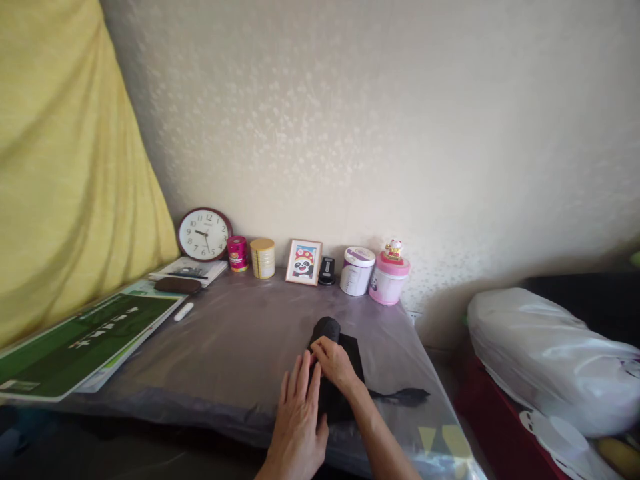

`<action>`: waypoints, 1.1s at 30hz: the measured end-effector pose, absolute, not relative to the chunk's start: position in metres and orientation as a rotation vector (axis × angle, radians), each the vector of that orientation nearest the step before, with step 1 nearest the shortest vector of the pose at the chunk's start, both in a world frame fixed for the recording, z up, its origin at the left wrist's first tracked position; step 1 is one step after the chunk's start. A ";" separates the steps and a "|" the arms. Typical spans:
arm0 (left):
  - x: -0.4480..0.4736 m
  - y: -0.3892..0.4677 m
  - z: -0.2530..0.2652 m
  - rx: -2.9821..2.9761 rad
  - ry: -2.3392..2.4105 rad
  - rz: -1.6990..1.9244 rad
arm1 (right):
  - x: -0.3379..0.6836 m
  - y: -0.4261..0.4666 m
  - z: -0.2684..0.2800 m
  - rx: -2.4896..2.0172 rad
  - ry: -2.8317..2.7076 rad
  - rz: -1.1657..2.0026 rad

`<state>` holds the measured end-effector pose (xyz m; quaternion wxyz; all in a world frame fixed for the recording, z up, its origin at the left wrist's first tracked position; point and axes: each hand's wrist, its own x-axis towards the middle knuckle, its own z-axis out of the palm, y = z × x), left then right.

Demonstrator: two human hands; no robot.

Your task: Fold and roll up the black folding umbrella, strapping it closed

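Observation:
On the table, between my hands, lies a black roll (326, 327), cloth-like and rounded at its far end. A flat black piece (353, 349) spreads out along its right side, and a thin black strip (403, 395) trails off to the right. My left hand (299, 413) rests along the roll's left side with its fingers stretched out. Over the top of the roll, the fingers of my right hand (334, 365) are bent and closed on it. Both hands and the right forearm cover much of the roll's near part.
Along the wall of the covered table (240, 347) stand a clock (205, 233), a pink tin (237, 253), a yellow-lidded can (263, 259), a panda picture frame (303, 262) and two tubs (357, 271). A green board (85, 340) lies left; a white plastic bag (545, 360) sits right.

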<state>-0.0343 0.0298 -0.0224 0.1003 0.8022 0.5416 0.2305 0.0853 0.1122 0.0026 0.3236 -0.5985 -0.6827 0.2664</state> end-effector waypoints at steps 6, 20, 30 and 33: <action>-0.030 0.036 -0.039 2.371 1.551 0.661 | 0.086 0.114 -0.001 -1.586 -1.790 0.707; -0.025 0.034 -0.043 2.200 1.550 0.481 | 0.093 0.097 -0.003 -1.285 -1.989 0.338; -0.025 0.036 -0.043 2.060 1.515 0.520 | 0.102 0.150 -0.028 -1.451 -2.083 0.297; -0.024 0.036 -0.044 2.029 1.503 0.538 | 0.104 0.168 -0.031 -1.514 -2.031 0.250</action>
